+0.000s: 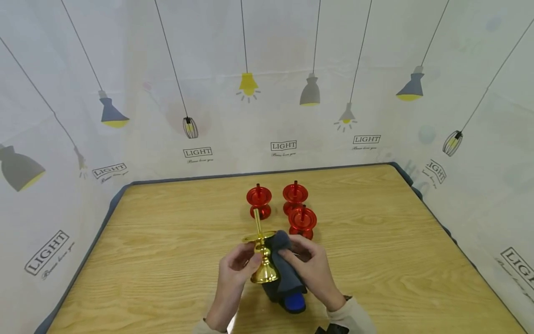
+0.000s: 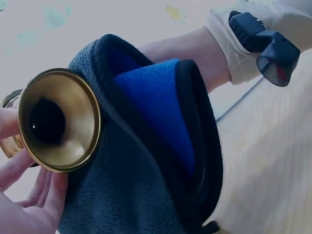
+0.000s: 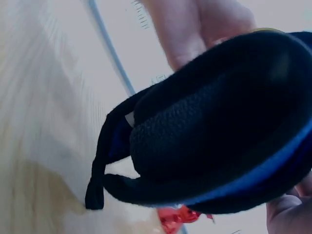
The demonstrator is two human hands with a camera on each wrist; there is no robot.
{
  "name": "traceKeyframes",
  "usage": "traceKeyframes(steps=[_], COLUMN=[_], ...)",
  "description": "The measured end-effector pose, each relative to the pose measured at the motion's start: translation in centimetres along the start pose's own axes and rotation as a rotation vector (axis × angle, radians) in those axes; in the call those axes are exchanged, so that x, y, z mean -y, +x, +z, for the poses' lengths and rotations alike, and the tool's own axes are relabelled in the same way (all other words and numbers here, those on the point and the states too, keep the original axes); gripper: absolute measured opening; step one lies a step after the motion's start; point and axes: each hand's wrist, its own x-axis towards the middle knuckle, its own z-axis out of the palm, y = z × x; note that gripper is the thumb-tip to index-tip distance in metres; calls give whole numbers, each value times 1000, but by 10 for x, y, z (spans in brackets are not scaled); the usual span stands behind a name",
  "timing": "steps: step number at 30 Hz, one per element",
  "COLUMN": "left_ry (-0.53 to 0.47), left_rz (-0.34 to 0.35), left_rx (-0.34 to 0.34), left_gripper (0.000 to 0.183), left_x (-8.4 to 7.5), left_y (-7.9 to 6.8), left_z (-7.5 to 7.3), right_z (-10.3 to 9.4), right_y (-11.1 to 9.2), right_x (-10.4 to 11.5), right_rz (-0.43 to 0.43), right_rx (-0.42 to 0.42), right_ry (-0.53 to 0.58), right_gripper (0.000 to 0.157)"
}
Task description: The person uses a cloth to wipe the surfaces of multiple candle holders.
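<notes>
My left hand (image 1: 233, 273) grips a shiny gold candlestick (image 1: 264, 273) by its stem and holds it upright above the table. The thumb lies across the stem. In the left wrist view the hollow underside of the candlestick (image 2: 80, 131) faces the camera. My right hand (image 1: 314, 269) pinches a folded dark grey cloth (image 1: 288, 273) with a blue inner side and black edging. The cloth lies against the right side of the candlestick, under its dish, and hangs down below it. In the right wrist view the cloth (image 3: 195, 141) hides most of the candlestick.
Three red candle holders, one at back left (image 1: 258, 197), one at back right (image 1: 295, 193) and one nearer (image 1: 302, 220), stand just beyond my hands. The wooden table (image 1: 167, 241) has a dark edge, with a lamp-printed curtain (image 1: 233, 125) around it.
</notes>
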Motion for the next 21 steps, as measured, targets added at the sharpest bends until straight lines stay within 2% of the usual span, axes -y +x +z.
traceKeyframes(steps=[3, 6, 9, 13, 15, 17, 21], left_ry=[18, 74, 129, 161, 159, 138, 76], left_rz=[11, 50, 117, 170, 163, 126, 51], left_rx=[-10, -54, -86, -66, -60, -65, -56], left_gripper=[31, 30, 26, 26, 28, 28, 27], left_x=[0, 1, 2, 4, 4, 5, 7], left_y=[-1, -1, 0, 0, 1, 2, 3], left_z=[1, 4, 7, 10, 10, 9, 6], right_z=[-2, 0, 4, 9, 10, 11, 9], right_y=[0, -1, -3, -5, -6, -7, -7], right_x=[-2, -2, -1, 3, 5, 6, 6], right_rz=[28, -9, -146, -396, -473, -502, -430], right_rx=[3, -35, -89, -156, -171, -169, -137], right_ry=[14, -34, -156, -374, -443, -468, -384], right_gripper=[29, 29, 29, 34, 37, 37, 35])
